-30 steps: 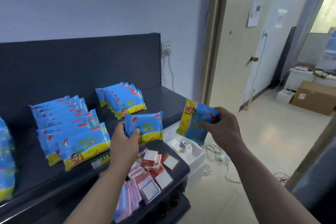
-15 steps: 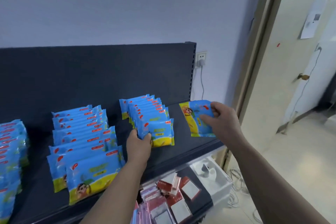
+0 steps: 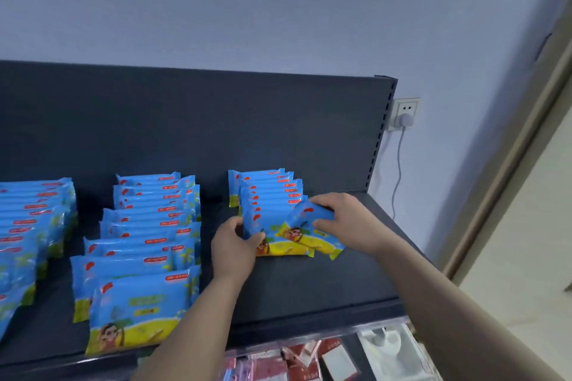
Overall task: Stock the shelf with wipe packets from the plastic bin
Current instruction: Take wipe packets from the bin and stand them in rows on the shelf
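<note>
Below the shelf's [image 3: 309, 284] front edge lay red packets [image 3: 312, 362]. On the shelf, the left hand [image 3: 233, 246] gripped the front packet [image 3: 280, 247] of the right-most row [image 3: 269, 192], and the right hand [image 3: 348, 223] pinched a tilted wipe packet [image 3: 309, 227] leaning on it. Beyond the shelf's right end sat a wall socket [image 3: 405, 113].

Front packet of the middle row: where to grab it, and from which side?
Probably best to pinch the front packet by its top edge, coming from above and in front. It leans back against the row behind, with its yellow bottom edge on the shelf, so the top seam and front face are the free parts.
</note>
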### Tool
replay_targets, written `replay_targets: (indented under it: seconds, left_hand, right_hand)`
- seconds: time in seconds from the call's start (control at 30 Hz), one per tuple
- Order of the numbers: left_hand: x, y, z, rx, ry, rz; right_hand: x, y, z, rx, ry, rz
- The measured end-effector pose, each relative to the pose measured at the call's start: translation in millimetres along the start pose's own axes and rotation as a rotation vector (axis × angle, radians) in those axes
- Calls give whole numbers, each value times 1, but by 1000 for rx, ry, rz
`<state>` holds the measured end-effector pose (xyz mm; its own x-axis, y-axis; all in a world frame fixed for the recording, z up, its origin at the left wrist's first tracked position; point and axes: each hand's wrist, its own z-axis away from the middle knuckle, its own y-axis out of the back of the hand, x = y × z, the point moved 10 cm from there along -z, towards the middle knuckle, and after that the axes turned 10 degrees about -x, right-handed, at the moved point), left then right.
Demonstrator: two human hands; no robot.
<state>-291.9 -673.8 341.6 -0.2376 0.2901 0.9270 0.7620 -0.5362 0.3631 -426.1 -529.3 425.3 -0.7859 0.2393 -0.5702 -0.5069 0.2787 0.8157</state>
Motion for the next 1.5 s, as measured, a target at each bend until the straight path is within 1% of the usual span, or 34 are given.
replay_targets:
  seconds: [0.07,0.13,0.27,0.37,0.47,0.77,0.87,1.0,1.13,1.3,1.4,1.5]
  left_hand:
    - [-6,1,0,-4,28,6]
    - [-10,4,2,-4,44,16]
    - [-13,11,11,17,65,-1]
    - [-17,13,20,23,65,6]
    - [-22,12,29,14,61,14]
    - [-18,7,39,2,18,-67]
    - [-10,8,41,-8,-17,-85]
    - [0,8,45,-35,-72,-132]
    - [13,2,52,-105,-139,-198]
    - [32,-4,70,-231,-279,-257]
    - [37,-6,89,-349,-331,-280]
    - [42,-6,122,-457,-435,-268]
  right_hand:
    - [-1,-17,-14,-73,12,92]
    - [2,-30,-24,-102,0,128]
    - [5,-45,-33,-94,-20,59]
    - [4,-56,-32,-113,50,228]
    - [11,-59,-25,-88,74,413]
    - [3,-67,-25,36,111,419]
    - [7,-64,-18,65,68,407]
    - [17,-51,2,132,4,326]
    - [22,-45,29,225,-73,300]
    - [11,-48,77,363,-185,323]
    - [0,-54,116,440,-312,287]
    - [-17,-70,164,506,-440,295]
